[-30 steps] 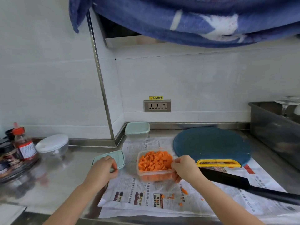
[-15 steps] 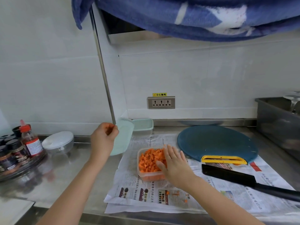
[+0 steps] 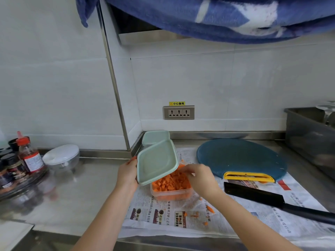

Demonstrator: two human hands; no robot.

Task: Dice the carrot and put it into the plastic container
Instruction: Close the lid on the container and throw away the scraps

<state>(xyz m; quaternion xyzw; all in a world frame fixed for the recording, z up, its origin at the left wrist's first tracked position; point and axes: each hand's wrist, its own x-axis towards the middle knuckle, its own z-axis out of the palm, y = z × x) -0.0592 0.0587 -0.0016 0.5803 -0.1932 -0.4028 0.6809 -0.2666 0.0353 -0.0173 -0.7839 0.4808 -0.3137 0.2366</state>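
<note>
Your left grip is curled round the left edge of the lid, holding it tilted over the left half of the plastic container. I can't tell whether the lid touches the rim. Your right grip sits at the container's right rim by the lid's corner; can't tell if it pinches lid, rim or nothing. Diced carrot fills the container about to the rim.

Risks:
- The heaped dice may stop the lid seating. Forcing it could squeeze pieces out or leave a corner popped.
- Pressing one side only could tip the container or skid it on the newspaper.
- Stray carrot bits lie near-right of the container and are easy to miss.
- The knife lies right of the container, close to your right forearm, so watch a sideways sweep.
</note>
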